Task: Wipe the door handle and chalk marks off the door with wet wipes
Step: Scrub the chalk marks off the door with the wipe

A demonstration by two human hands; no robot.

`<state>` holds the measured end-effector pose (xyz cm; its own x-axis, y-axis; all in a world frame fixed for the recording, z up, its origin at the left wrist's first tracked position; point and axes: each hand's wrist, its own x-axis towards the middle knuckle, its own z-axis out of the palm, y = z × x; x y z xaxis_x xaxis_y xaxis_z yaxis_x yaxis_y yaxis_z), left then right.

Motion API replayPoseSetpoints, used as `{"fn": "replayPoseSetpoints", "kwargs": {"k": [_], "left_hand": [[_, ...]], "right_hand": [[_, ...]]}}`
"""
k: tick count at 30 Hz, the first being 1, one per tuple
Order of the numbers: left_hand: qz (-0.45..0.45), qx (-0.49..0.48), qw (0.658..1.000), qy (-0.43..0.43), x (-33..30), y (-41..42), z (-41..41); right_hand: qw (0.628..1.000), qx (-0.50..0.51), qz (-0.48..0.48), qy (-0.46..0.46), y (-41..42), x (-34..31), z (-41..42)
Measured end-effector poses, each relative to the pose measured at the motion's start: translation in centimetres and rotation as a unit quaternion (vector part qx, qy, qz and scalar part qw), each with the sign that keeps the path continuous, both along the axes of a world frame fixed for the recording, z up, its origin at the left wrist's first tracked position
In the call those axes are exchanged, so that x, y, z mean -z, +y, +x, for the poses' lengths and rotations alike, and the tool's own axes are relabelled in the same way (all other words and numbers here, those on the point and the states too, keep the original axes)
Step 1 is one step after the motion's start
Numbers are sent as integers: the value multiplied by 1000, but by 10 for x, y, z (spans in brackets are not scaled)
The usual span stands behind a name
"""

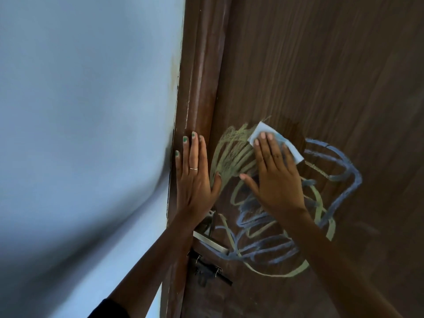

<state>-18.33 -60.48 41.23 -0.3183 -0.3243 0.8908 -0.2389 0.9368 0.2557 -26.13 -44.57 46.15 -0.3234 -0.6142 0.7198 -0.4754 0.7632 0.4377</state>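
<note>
Head view shows her right hand pressing a wet wipe flat-fingered onto chalk marks, left hand spread flat against the door.

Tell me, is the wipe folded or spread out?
Folded, as far as shows: the wipe is a small thick pad under the right hand's straight fingers, pressed on the door.

Door: dark brown wood-grain, matt. Door frame: brown wood, glossier, streaked sheen. Chalk marks: powdery, rough, blue and yellow-green. Wet wipe: thin pale cloth-like sheet. Door handle: brushed metal, silvery. Wall: smooth, matt, pale blue.
</note>
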Motion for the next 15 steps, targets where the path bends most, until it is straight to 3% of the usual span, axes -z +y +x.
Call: {"fn": "replayPoseSetpoints", "kwargs": {"k": [5, 12, 15], "left_hand": [[-38, -28, 999, -25, -9, -9, -7], [-75, -17, 997, 23, -10, -26, -13], [-105, -7, 994, 22, -9, -37, -12]], "right_hand": [[997, 21, -78, 0, -1, -28, 3], [1000, -1, -2, -7, -9, -27, 3], [999, 8, -37, 2, -6, -35, 3]]}}
